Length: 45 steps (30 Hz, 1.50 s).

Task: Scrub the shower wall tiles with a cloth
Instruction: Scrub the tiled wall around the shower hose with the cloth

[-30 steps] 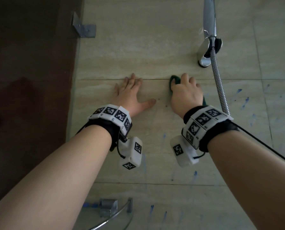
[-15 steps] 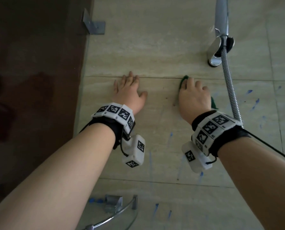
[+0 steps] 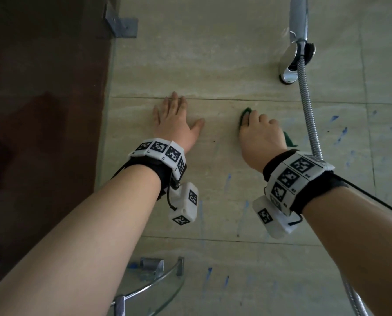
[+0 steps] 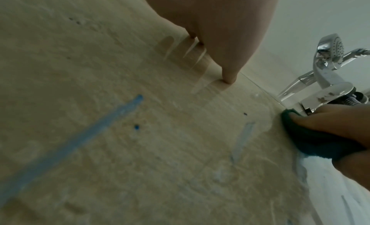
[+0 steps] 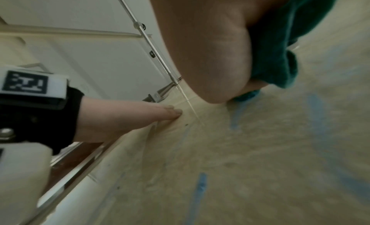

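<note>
Right hand (image 3: 260, 135) presses a dark green cloth (image 4: 312, 143) against the beige wall tile (image 3: 213, 71), fingers curled over the wad, thumb underneath in the right wrist view. Cloth sits bunched between palm and tile; one edge peeks out past the fingertips, another corner trails by the heel of the hand, near the shower hose (image 3: 309, 115).

Left hand (image 3: 176, 126) lies flat on the same tile, just left of the cloth hand, fingers straight and close together, thumb splayed out. It holds nothing; looks like a brace.

Handling, by judgement: cloth is soft, light and limp, likely damp. It folds to whatever shape the hand gives it, so the hold belongs on the bunched middle with the palm bearing down, not on a loose corner that would flap. Glossy tile reflects the fingers; probably slick, so the cloth may skate without firm pressure.

Blue streaks (image 4: 80, 139) mark the tile below and to the right of both hands; several look smeared and pale, others crisp.

Containers: only a glass corner shelf (image 3: 154, 290) with chrome brackets, low in the head view. Cannot tell whether anything sits on it.

Chrome hose holder (image 3: 290, 65) is fixed above right.
</note>
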Each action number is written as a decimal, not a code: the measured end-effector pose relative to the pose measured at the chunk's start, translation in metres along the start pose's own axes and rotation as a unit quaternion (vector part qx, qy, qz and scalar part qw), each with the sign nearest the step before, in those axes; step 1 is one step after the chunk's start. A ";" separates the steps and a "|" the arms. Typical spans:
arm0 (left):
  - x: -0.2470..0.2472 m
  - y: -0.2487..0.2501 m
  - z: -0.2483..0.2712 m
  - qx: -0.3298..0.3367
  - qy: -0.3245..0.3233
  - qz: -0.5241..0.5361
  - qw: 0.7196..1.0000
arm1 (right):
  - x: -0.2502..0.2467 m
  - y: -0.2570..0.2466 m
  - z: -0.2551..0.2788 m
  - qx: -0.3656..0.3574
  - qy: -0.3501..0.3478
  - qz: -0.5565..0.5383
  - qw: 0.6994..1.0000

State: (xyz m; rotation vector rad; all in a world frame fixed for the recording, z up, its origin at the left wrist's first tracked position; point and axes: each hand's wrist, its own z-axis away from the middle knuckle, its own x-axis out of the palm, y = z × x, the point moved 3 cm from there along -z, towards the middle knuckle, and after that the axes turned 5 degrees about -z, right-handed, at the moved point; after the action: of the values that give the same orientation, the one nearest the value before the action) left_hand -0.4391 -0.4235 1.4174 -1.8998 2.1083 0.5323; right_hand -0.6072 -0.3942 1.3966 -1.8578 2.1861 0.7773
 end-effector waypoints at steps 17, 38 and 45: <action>-0.001 -0.005 -0.001 0.020 0.004 0.003 1.000 | -0.007 0.014 -0.021 -0.024 -0.002 -0.020 0.999; 0.001 -0.003 0.003 0.011 0.006 -0.005 1.000 | 0.004 0.001 0.011 -0.073 0.020 -0.050 0.996; -0.001 -0.004 0.006 0.016 -0.004 -0.020 1.000 | 0.020 -0.047 0.042 -0.264 0.050 -0.007 0.963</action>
State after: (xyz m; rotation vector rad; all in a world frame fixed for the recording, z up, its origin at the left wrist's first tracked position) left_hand -0.4357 -0.4206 1.4122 -1.9148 2.0574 0.4920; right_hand -0.5747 -0.3953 1.3391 -2.1774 2.1663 1.4055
